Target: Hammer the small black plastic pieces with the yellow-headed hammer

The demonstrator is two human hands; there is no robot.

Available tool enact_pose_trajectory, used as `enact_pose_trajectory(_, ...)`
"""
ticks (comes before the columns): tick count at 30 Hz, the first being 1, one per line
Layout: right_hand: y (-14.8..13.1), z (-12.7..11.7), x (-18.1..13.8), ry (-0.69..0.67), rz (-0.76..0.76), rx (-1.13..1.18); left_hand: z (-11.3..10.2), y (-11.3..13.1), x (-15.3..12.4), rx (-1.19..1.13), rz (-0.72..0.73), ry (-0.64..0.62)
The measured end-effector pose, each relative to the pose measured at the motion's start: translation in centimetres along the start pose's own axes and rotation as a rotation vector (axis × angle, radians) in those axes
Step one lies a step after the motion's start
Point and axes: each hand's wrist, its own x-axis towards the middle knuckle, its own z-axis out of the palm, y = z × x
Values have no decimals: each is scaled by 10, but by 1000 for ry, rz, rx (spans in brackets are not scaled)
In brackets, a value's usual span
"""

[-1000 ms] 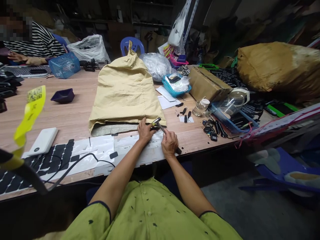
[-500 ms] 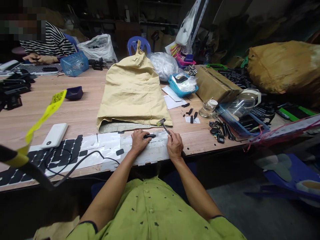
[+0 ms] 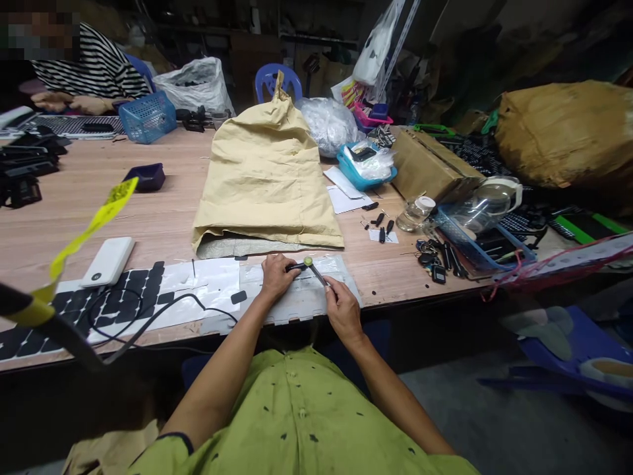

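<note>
My right hand (image 3: pixel 342 309) grips the handle of a small hammer (image 3: pixel 313 269) whose metal head rests low on a thin black rod-like piece (image 3: pixel 295 267). My left hand (image 3: pixel 275 276) pins that black piece down on a silvery keyboard plate (image 3: pixel 297 300) lying near the table's front edge. To the left of the plate lie a white sheet (image 3: pixel 208 284) and a panel of black key caps (image 3: pixel 113 305) with a black cable across it.
A tan sack (image 3: pixel 267 178) lies just behind the plate. A white power bank (image 3: pixel 106 260) is at left, a cardboard box (image 3: pixel 425 168), a jar, small black tools and a blue tray at right. A person in a striped top sits far left. A yellow tag hangs near the camera.
The hammer head has come down from a raised position onto the black piece. My left hand stays pressed on the piece. The camera view shifted slightly.
</note>
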Motion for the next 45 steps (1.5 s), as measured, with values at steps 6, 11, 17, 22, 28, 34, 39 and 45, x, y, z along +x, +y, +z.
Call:
enact_pose_trajectory(6, 1, 2, 2, 0, 6, -53, 3, -1, 1, -13, 5, 15)
enact_pose_trajectory(11, -5, 3, 4, -12, -21, 14, 2, 4, -1, -6, -15, 14)
enact_pose_trajectory(17, -6, 11, 3, -39, -37, 9, 1, 4, -2, -15, -5, 17)
enact_pose_trajectory(22, 8, 7, 24, 64, -34, -94, 2, 3, -1, -19, 4, 9)
enact_pose_trajectory(28, 38, 10, 48, 211, -19, -368, 2, 2, -3, -12, -1, -3)
enact_pose_trajectory(34, 42, 20, 47, 176, -17, -511, 0, 0, -4, -7, 16, -2)
enact_pose_trajectory(39, 35, 19, 48, 151, -1, -540, -10, -1, -16, -22, 70, -55)
enact_pose_trajectory(45, 26, 17, 48, 80, 54, -637, -26, -13, -80, -98, 431, -278)
